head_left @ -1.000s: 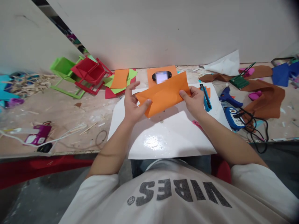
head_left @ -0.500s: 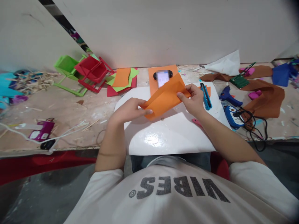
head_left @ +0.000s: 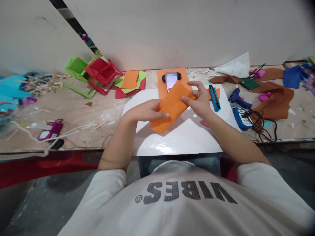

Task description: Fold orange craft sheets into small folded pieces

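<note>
An orange sheet (head_left: 173, 105), perhaps felt or craft paper, is held tilted above a white board (head_left: 157, 144). My left hand (head_left: 150, 111) is closed on its left side, with the thumb across the front and the fingers mostly behind it. My right hand (head_left: 199, 98) grips the upper right edge, the thumb in front and the index finger raised off the sheet. Right of that hand lies a blue box cutter (head_left: 215, 98) over a small orange piece. Behind the sheet, a phone (head_left: 171, 80) leans on a black holder, on a larger orange sheet (head_left: 161, 88).
Small red (head_left: 102, 73) and green (head_left: 77, 68) chairs stand at the back left beside stacked coloured sheets (head_left: 130, 80). A blue glue gun (head_left: 238, 98), a corded blue device (head_left: 242, 118) and brown sheets (head_left: 278, 101) lie right. At left are wooden sticks (head_left: 43, 82) and a purple device (head_left: 52, 129).
The orange sheet has turned steeper and lies flatter, its fold less open. My right index finger has lifted off it. The whole view has shifted slightly.
</note>
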Demonstrator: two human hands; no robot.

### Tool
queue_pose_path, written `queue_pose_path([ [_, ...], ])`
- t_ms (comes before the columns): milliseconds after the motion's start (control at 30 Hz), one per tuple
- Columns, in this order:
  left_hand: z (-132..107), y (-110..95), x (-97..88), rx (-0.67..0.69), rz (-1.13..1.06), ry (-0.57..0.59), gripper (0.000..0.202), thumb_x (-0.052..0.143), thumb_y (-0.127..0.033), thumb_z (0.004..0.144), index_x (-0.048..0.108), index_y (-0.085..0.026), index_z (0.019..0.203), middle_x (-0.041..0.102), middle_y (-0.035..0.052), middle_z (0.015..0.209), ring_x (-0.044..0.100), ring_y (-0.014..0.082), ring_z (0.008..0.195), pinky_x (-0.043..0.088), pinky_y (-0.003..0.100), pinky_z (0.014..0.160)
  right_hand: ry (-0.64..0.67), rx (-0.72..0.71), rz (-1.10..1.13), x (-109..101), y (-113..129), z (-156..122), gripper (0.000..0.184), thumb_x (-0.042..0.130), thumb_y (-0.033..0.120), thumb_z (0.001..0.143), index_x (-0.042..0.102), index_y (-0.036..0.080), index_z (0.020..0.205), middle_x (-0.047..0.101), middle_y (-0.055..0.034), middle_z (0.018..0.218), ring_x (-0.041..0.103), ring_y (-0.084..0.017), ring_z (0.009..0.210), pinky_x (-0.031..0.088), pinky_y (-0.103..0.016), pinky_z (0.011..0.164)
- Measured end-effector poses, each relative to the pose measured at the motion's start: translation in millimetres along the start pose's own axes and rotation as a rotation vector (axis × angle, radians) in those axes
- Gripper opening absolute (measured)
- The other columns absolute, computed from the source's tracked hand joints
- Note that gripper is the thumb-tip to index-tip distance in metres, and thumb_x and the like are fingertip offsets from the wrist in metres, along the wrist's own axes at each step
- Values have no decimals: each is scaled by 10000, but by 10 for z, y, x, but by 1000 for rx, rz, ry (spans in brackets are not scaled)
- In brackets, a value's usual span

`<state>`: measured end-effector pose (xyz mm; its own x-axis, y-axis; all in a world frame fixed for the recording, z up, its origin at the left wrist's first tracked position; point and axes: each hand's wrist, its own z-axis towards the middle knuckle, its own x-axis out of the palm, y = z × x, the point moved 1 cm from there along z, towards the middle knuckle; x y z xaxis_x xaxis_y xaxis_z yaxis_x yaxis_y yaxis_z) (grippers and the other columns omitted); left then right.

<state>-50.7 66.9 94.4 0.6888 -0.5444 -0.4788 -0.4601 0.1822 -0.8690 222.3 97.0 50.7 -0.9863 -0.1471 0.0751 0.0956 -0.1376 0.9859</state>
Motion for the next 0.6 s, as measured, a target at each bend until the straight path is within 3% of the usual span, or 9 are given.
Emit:
queue_pose_path([
  [133,143,-95,25,-24,-125,-197,407,1109,-364,748,930,-224,1086,871,90,985,848,377,876,709,529,911,-36,-37,-13,-59,-50,70,826,1109,665,647,669,375,1284,826,29,896,813,-282,873,669,-461,853],
  [267,341,-102,110,32,-227,-234,431,1108,-240,703,921,-206,1091,869,102,1015,856,418,988,704,612,1014,-105,-52,-47,-163,-119,164,789,1094,625,699,687,388,1332,823,10,964,815,-288,964,686,-464,895],
  [433,546,89,431,108,-381,-414,568,1079,-482,793,851,-208,1234,886,165,1280,868,427,1150,705,585,1011,-248,-8,132,-192,-231,241,916,1086,693,669,644,400,1416,867,-13,1240,838,-285,1190,721,-434,985],
  [500,580,172,602,144,-461,-493,618,1058,-592,828,820,-208,1251,882,176,1315,864,405,1186,701,551,1030,-186,87,225,-120,-266,212,891,1068,761,645,677,359,1338,889,-29,1258,847,-303,1194,735,-459,998],
  [600,561,221,843,112,-476,-552,526,1003,-562,902,801,-220,1247,887,160,1312,855,369,1192,697,499,1017,-73,195,314,36,-281,98,800,1068,776,645,744,296,1197,915,-90,1274,859,-351,1213,738,-519,1085],
])
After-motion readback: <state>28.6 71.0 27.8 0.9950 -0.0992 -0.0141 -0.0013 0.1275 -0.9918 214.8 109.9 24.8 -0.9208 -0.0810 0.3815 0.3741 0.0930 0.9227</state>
